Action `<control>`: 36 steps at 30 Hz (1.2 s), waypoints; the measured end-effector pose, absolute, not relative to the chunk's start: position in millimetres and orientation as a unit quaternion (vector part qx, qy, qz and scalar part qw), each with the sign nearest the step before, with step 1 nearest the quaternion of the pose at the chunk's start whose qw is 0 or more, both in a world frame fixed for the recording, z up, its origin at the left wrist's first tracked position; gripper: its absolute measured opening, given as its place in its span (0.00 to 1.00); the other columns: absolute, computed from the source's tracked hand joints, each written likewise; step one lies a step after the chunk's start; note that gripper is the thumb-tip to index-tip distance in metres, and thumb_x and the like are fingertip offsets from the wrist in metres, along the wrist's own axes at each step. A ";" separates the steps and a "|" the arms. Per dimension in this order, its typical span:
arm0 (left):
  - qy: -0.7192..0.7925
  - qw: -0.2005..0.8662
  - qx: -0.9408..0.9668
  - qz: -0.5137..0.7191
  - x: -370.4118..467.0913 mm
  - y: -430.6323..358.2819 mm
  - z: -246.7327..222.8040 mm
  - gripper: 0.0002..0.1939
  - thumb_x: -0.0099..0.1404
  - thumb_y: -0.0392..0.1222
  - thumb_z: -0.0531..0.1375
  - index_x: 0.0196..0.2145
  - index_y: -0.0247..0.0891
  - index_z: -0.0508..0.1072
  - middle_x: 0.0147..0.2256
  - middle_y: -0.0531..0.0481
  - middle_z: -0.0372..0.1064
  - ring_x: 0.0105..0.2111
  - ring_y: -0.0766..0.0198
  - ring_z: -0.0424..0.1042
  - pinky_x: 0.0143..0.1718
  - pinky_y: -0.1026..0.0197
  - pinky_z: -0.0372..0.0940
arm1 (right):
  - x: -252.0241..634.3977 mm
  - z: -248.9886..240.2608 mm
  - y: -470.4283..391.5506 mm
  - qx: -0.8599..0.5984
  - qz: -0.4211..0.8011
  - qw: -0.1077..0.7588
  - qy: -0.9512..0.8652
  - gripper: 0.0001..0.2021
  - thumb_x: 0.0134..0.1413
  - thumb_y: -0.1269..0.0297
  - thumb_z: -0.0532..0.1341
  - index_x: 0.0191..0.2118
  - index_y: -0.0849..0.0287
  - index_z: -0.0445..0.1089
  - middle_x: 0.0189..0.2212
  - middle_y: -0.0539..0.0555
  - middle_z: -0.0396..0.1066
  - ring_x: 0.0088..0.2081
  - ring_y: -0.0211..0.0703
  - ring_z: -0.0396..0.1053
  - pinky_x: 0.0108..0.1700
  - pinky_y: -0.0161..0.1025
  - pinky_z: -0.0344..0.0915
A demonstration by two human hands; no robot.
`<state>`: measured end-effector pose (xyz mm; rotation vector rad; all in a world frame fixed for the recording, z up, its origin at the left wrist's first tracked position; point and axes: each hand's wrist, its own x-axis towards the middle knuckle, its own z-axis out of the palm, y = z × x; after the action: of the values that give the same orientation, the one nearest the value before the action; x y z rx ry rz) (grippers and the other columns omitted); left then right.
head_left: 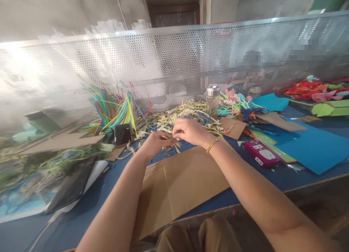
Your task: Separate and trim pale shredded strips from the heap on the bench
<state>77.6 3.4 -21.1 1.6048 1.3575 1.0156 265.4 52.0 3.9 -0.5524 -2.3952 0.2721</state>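
Both hands meet above the far edge of a brown cardboard sheet (185, 179). My left hand (158, 143) has its fingers closed around pale yellow-green strips (176, 146). Just right of it, my right hand (187, 130), with a gold bracelet at the wrist, is pinched at the same strips; what exactly lies between its fingertips is too small to tell. Beyond the hands spreads a heap of similar pale strips (188, 110).
A clear bottle (212, 101) stands behind the heap. Colourful stems (109, 110) and a black phone-like object (122, 134) are left. On the right lie a magenta power strip (261, 154), blue sheets (313, 146) and a glue gun (251, 114). A perforated metal screen (136, 63) runs behind.
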 end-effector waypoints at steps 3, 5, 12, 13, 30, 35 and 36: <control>0.512 0.374 0.668 0.390 78.3 -0.3 -18.0 0.13 0.46 0.47 0.70 0.29 0.37 0.80 0.23 0.51 0.72 0.23 0.66 0.64 0.25 0.64 0.58 | 267.5 -0.4 58.7 -0.222 0.201 0.350 -0.887 0.04 0.50 0.67 0.65 0.28 0.61 0.71 0.27 0.49 0.69 0.30 0.34 0.64 0.34 0.33 0.56; 0.497 0.369 0.668 0.413 79.8 -1.9 -16.9 0.12 0.47 0.47 0.69 0.29 0.38 0.80 0.26 0.49 0.73 0.25 0.65 0.66 0.27 0.63 0.60 | 268.0 -3.5 62.0 -0.219 0.271 0.352 -0.868 0.05 0.51 0.66 0.64 0.29 0.62 0.71 0.26 0.49 0.70 0.29 0.34 0.65 0.33 0.33 0.58; 0.465 0.358 0.577 0.568 83.1 0.6 -18.2 0.12 0.45 0.44 0.71 0.27 0.38 0.78 0.29 0.49 0.74 0.27 0.66 0.68 0.30 0.64 0.62 | 265.9 -2.1 59.2 -0.236 0.253 0.387 -0.855 0.05 0.50 0.70 0.62 0.26 0.62 0.71 0.25 0.49 0.70 0.28 0.33 0.64 0.33 0.32 0.58; 0.470 0.361 0.557 0.582 82.8 1.5 -18.5 0.13 0.44 0.45 0.72 0.27 0.37 0.78 0.28 0.50 0.73 0.26 0.67 0.67 0.28 0.65 0.61 | 266.5 -0.3 58.2 -0.235 0.228 0.392 -0.860 0.05 0.50 0.70 0.62 0.26 0.62 0.72 0.25 0.49 0.70 0.29 0.33 0.64 0.34 0.32 0.58; 0.529 0.234 0.673 0.461 90.3 -2.7 -13.7 0.08 0.48 0.44 0.68 0.25 0.38 0.79 0.22 0.52 0.70 0.22 0.67 0.62 0.23 0.66 0.55 | 265.3 2.4 52.5 -0.249 0.097 0.350 -0.898 0.04 0.52 0.71 0.63 0.28 0.61 0.74 0.29 0.51 0.69 0.34 0.36 0.64 0.37 0.34 0.55; 0.469 0.285 0.688 0.474 88.4 -1.2 -14.9 0.06 0.48 0.43 0.69 0.26 0.40 0.79 0.29 0.48 0.74 0.30 0.62 0.69 0.31 0.64 0.62 | 269.2 -6.0 64.6 -0.253 0.229 0.359 -0.869 0.04 0.50 0.67 0.64 0.28 0.61 0.74 0.27 0.50 0.71 0.30 0.34 0.66 0.34 0.33 0.58; 0.460 0.297 0.683 0.483 88.6 -1.3 -15.2 0.06 0.48 0.43 0.69 0.26 0.40 0.79 0.30 0.48 0.74 0.30 0.62 0.69 0.31 0.64 0.63 | 269.4 -8.0 66.5 -0.261 0.256 0.353 -0.861 0.05 0.51 0.66 0.64 0.28 0.62 0.74 0.26 0.50 0.72 0.29 0.34 0.66 0.33 0.32 0.58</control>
<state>88.6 -1.3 -15.2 1.8145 1.2236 1.2848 269.4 66.5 -8.0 -0.6759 -2.2266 0.6614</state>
